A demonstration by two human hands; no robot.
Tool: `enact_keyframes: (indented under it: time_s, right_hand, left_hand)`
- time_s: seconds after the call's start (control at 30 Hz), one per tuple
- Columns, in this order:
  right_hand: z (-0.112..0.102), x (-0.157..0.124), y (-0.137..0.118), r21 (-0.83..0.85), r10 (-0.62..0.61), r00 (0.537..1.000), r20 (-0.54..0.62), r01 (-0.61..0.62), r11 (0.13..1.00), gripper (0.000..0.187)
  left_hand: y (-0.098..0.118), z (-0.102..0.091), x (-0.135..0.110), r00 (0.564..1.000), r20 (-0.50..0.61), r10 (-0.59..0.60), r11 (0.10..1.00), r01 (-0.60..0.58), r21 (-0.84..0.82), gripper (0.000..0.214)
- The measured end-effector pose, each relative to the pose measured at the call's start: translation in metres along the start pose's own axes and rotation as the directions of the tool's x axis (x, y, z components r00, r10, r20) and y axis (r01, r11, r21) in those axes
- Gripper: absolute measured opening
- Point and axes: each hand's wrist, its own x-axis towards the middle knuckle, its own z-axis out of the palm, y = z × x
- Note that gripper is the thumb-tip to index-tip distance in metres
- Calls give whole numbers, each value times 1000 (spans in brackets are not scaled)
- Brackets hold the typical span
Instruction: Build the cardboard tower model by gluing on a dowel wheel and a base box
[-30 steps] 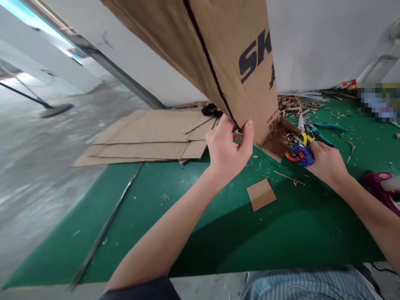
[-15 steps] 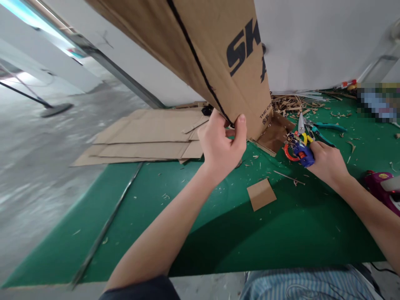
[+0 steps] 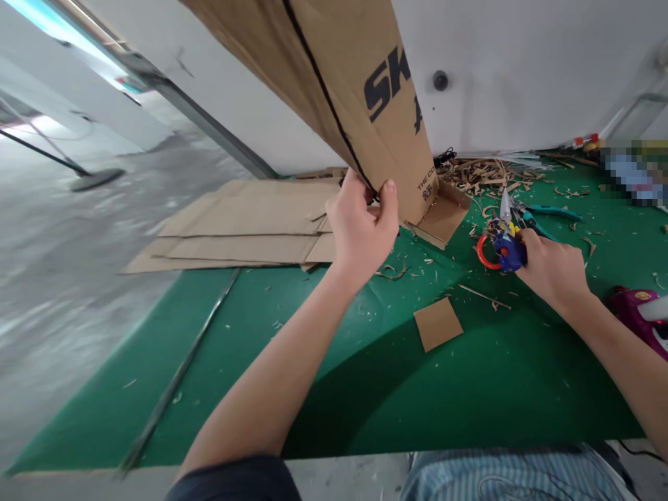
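A tall brown cardboard piece (image 3: 386, 132) with black printing leans up from the table, its top out of frame. My left hand (image 3: 362, 223) is closed, thumb and fingers pinching its lower edge where a black line runs down. The folded end flap (image 3: 444, 214) rests just right of that hand. At the right, my right hand (image 3: 554, 268) is closed on a small blue object (image 3: 511, 250) whose kind I cannot make out. A red ring (image 3: 486, 254) and a yellow part lie against it. Behind are teal-handled pliers (image 3: 556, 211) and a pointed metal blade (image 3: 505, 206).
Flat cardboard sheets (image 3: 245, 216) lie stacked at the left. A small cardboard square (image 3: 438, 325) and a thin rod (image 3: 484, 297) are on the green table (image 3: 365, 417). Cardboard scraps (image 3: 483, 174) pile along the wall. A purple tool (image 3: 634, 313) sits at the right edge.
The cardboard piece and my left hand have shifted left. My right hand and the blue object have moved slightly up and away from me.
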Motion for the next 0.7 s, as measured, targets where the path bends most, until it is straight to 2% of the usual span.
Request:
enact_keyframes:
  time_s: [0.1, 0.3, 0.4, 0.47, 0.57, 0.63, 0.7]
  right_hand:
    - [-1, 2, 0, -9, 35, 997, 71, -34, 999, 37]
    - [4, 2, 0, 85, 57, 985, 162, -71, 994, 70]
    - [3, -1, -1, 65, 39, 983, 177, -51, 997, 76]
    - [-1, -4, -2, 18, 14, 994, 109, -16, 1000, 73]
    - [-8, -7, -4, -51, -57, 993, -106, 52, 997, 64]
    - [-13, -8, -8, -35, -143, 959, -243, 138, 990, 54]
    - [-16, -9, -13, 18, -286, 903, -321, 308, 951, 39]
  left_hand:
    - [-10, 4, 3, 1000, 15, -1, 1000, 1, -20, 20]
    - [-24, 6, 5, 996, 86, -31, 990, 42, -134, 28]
    - [-27, 8, 5, 989, 135, -53, 979, 78, -186, 29]
    - [-28, 8, 5, 984, 165, -73, 968, 110, -225, 29]
    - [-26, 7, 6, 979, 178, -96, 951, 143, -274, 31]
    - [-24, 5, 7, 980, 173, -100, 939, 151, -310, 33]
    - [-21, 3, 8, 978, 180, -104, 923, 163, -348, 35]
